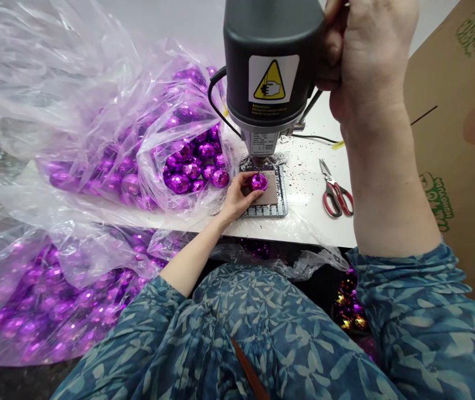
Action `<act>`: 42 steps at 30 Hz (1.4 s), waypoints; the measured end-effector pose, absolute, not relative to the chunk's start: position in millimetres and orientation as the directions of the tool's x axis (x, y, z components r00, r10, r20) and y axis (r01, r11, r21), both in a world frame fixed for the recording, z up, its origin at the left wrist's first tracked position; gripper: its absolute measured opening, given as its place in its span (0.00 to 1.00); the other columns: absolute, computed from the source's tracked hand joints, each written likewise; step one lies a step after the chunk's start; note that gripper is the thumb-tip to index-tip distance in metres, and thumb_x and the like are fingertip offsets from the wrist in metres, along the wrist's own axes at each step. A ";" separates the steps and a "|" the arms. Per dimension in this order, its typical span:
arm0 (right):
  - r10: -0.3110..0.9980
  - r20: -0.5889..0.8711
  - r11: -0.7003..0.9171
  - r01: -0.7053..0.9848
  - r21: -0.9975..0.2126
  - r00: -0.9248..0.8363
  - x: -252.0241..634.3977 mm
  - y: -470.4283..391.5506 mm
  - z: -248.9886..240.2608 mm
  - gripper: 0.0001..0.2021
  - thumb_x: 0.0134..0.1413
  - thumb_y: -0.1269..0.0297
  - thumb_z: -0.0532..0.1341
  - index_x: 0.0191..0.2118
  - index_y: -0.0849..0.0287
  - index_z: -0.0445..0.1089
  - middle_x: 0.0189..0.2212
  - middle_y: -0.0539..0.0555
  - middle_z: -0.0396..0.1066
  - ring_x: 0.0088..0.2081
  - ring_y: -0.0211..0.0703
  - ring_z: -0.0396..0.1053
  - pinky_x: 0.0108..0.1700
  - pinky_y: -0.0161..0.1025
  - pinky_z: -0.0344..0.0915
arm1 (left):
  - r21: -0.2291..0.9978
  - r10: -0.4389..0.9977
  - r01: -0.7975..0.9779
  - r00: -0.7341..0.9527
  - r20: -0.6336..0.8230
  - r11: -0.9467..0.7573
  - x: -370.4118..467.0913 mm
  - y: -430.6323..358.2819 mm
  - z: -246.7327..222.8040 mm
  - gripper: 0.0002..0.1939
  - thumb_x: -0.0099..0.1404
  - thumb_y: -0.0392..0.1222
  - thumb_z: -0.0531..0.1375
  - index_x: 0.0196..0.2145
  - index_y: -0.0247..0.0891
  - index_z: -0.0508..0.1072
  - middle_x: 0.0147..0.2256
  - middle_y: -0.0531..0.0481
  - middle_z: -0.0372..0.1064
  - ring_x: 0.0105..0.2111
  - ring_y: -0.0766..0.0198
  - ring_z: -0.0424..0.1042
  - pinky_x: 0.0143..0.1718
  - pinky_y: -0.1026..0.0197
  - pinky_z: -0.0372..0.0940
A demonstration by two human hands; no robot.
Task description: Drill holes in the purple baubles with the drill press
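Your left hand (240, 194) holds a shiny purple faceted ball (258, 182) between thumb and fingers, the thumb on the near side and the fingertips on the far side, the gap between them only as wide as the ball. The ball sits on a flat, square, brownish-grey board (269, 195), which lies on the slotted grey metal base plate (283, 209) of a black and silver drill press (274, 53), directly beneath its chuck; you cannot tell from here whether the bit touches the ball. Your right hand (360, 61) is raised against the right side of the machine's dark head, fingers curled, but what they close on is hidden, so their hold cannot be told. A yellow warning triangle on a white label (273, 79) faces you from the head. To the left of the base, a large clear plastic bag (95, 116) lies open around many more purple faceted balls (191, 168). To the right, red-handled metal scissors (334, 193) lie partly open on the white tabletop (308, 225), with small dark flecks scattered near the base plate. A brown cardboard box (454, 133) with green print stands beyond your right forearm.
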State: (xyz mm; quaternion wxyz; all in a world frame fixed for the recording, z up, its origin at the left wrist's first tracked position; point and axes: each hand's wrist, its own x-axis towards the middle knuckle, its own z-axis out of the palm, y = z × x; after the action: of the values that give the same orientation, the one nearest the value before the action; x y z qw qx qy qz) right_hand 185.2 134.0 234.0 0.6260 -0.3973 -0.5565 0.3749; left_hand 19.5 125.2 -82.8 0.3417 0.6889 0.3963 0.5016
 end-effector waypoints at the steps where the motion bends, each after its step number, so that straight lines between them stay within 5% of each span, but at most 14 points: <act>1: 0.903 0.413 0.419 -0.030 -0.907 0.118 185.4 133.7 232.3 0.28 0.76 0.70 0.44 0.19 0.58 0.55 0.09 0.40 0.45 0.12 0.25 0.44 0.17 0.30 0.34 | 0.871 0.890 0.197 0.181 0.419 -0.450 19.7 125.1 -82.9 0.28 0.68 0.46 0.79 0.61 0.42 0.76 0.56 0.42 0.83 0.54 0.53 0.84 0.57 0.51 0.80; 5: 0.814 0.547 0.565 -0.045 -0.824 0.196 186.2 127.0 217.6 0.26 0.70 0.59 0.61 0.19 0.59 0.59 0.09 0.40 0.49 0.12 0.24 0.50 0.18 0.31 0.38 | 0.863 0.881 0.193 0.182 0.437 -0.467 19.2 124.6 -83.0 0.28 0.68 0.47 0.79 0.61 0.42 0.76 0.56 0.41 0.83 0.55 0.51 0.85 0.59 0.49 0.81; 9: 0.648 0.735 0.758 -0.076 -0.648 0.197 188.6 109.2 191.3 0.30 0.47 0.34 0.67 0.21 0.62 0.69 0.15 0.41 0.61 0.14 0.19 0.53 0.18 0.29 0.39 | 0.850 0.875 0.217 0.190 0.445 -0.479 17.9 124.5 -83.1 0.28 0.70 0.49 0.78 0.62 0.43 0.75 0.58 0.41 0.82 0.57 0.51 0.84 0.61 0.48 0.81; 15: 0.532 0.806 0.837 -0.021 -0.546 0.257 190.4 90.3 153.1 0.16 0.64 0.49 0.65 0.33 0.52 0.84 0.19 0.42 0.63 0.21 0.10 0.57 0.28 0.16 0.50 | 0.841 0.860 0.204 0.224 0.459 -0.502 15.8 124.8 -85.1 0.30 0.73 0.57 0.76 0.64 0.43 0.73 0.60 0.39 0.81 0.58 0.51 0.83 0.62 0.48 0.80; 18: 0.464 0.827 0.871 0.009 -0.492 0.316 189.3 93.1 138.8 0.16 0.68 0.46 0.64 0.38 0.47 0.87 0.19 0.43 0.60 0.21 0.10 0.57 0.29 0.16 0.52 | 0.841 0.858 0.198 0.229 0.459 -0.503 14.6 125.0 -86.5 0.32 0.73 0.60 0.75 0.65 0.43 0.73 0.61 0.38 0.80 0.60 0.50 0.83 0.63 0.48 0.80; 22: 0.375 0.861 0.902 0.078 -0.424 0.343 187.0 93.9 128.2 0.22 0.69 0.45 0.62 0.31 0.54 0.82 0.18 0.42 0.59 0.20 0.10 0.56 0.28 0.19 0.49 | 0.854 0.869 0.194 0.230 0.438 -0.482 14.4 124.6 -85.9 0.33 0.73 0.62 0.75 0.65 0.44 0.73 0.62 0.38 0.79 0.60 0.50 0.83 0.63 0.47 0.80; 26: 0.417 0.837 0.861 0.141 -0.489 0.355 185.5 85.1 124.1 0.29 0.68 0.41 0.62 0.25 0.63 0.70 0.18 0.44 0.58 0.21 0.14 0.58 0.29 0.24 0.53 | 0.862 0.881 0.205 0.216 0.421 -0.463 15.3 123.2 -82.0 0.32 0.71 0.60 0.77 0.64 0.45 0.74 0.60 0.39 0.81 0.58 0.49 0.84 0.63 0.46 0.80; 32: 0.372 0.852 0.865 0.194 -0.462 0.370 189.0 90.6 110.3 0.33 0.67 0.35 0.62 0.23 0.60 0.66 0.15 0.45 0.49 0.18 0.20 0.53 0.24 0.31 0.51 | 0.873 0.885 0.187 0.223 0.409 -0.451 15.7 121.9 -78.6 0.32 0.71 0.62 0.76 0.63 0.45 0.74 0.61 0.39 0.81 0.59 0.50 0.83 0.63 0.47 0.80; 39: 0.125 0.934 0.966 0.173 -0.191 0.335 198.9 116.6 82.9 0.23 0.74 0.52 0.60 0.26 0.55 0.70 0.14 0.46 0.44 0.16 0.26 0.48 0.23 0.34 0.54 | 0.872 0.892 0.214 0.210 0.400 -0.441 15.4 121.2 -79.3 0.32 0.72 0.59 0.77 0.64 0.44 0.74 0.61 0.39 0.80 0.60 0.50 0.83 0.64 0.48 0.79; 42: 0.082 0.950 0.973 0.182 -0.142 0.301 204.2 125.6 72.9 0.24 0.74 0.47 0.58 0.27 0.53 0.72 0.15 0.46 0.49 0.17 0.27 0.50 0.24 0.36 0.55 | 0.870 0.886 0.201 0.216 0.409 -0.450 15.8 120.9 -78.3 0.31 0.72 0.57 0.77 0.64 0.42 0.73 0.62 0.38 0.80 0.61 0.50 0.83 0.64 0.48 0.79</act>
State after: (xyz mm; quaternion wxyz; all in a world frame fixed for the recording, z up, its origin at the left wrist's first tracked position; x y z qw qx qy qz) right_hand 204.2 125.6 72.9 0.7988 -0.1120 -0.5903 -0.0314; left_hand 15.8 120.9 -78.3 0.3501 0.6968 0.3901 0.4897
